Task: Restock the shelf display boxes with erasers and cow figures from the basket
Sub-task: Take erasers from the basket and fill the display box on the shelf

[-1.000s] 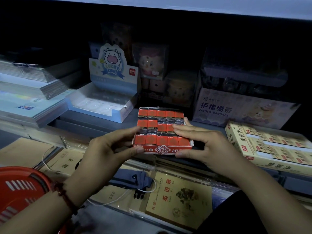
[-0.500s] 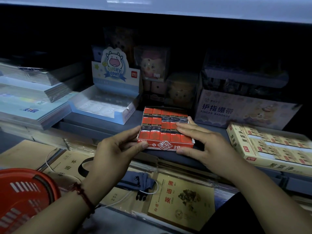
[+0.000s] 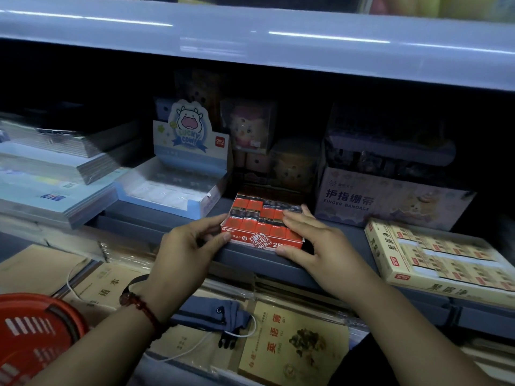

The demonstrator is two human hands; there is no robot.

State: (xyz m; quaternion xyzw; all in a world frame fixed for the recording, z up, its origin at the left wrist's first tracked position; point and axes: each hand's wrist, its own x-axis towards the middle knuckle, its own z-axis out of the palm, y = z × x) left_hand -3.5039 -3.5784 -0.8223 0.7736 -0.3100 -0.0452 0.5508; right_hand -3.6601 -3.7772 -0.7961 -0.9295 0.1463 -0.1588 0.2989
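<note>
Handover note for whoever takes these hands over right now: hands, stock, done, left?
Left hand pinches the red eraser box's front-left corner; right hand lies flat on top, thumb at its front.
The box, rows filled, sits at the shelf ledge's front, between the cow display box and the yellow eraser box.
To do: let go, then cow display box; red basket is lower left, contents unseen.

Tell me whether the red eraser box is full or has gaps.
Full where visible: the red eraser box shows erasers packed edge to edge. The right hand covers its right side; cannot tell there.
</note>
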